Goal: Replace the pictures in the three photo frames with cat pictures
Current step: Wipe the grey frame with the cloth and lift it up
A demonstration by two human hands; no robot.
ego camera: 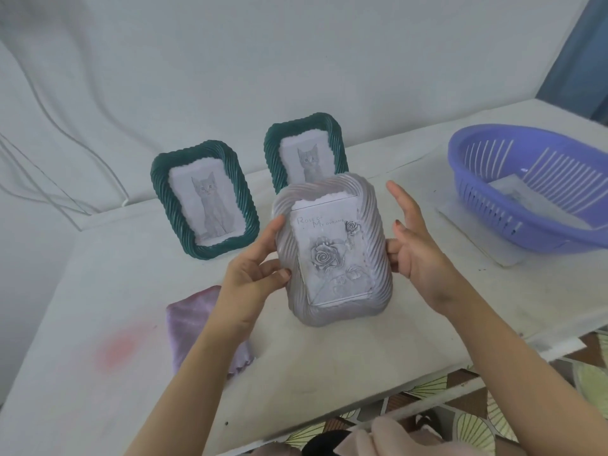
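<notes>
The pale lilac photo frame (370,209), moulded in rope-like twists, is held upright above the white table (98,291), a grey rose picture (329,258) inside. The left hand (256,271) grips its left edge, thumb on the front. The right hand (414,238) touches the right edge with fingers splayed. Behind stand two dark green twisted frames (163,189) (271,153) holding cat pictures (210,205), the farther one partly hidden. A forearm partly covers a purple cloth (190,324).

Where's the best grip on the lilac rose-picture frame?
Grip the lilac frame by its long ribbed side borders, one hand from each side: it stands upright, picture facing forward. The left hand grips the left border; the right hand touches the right.
</notes>
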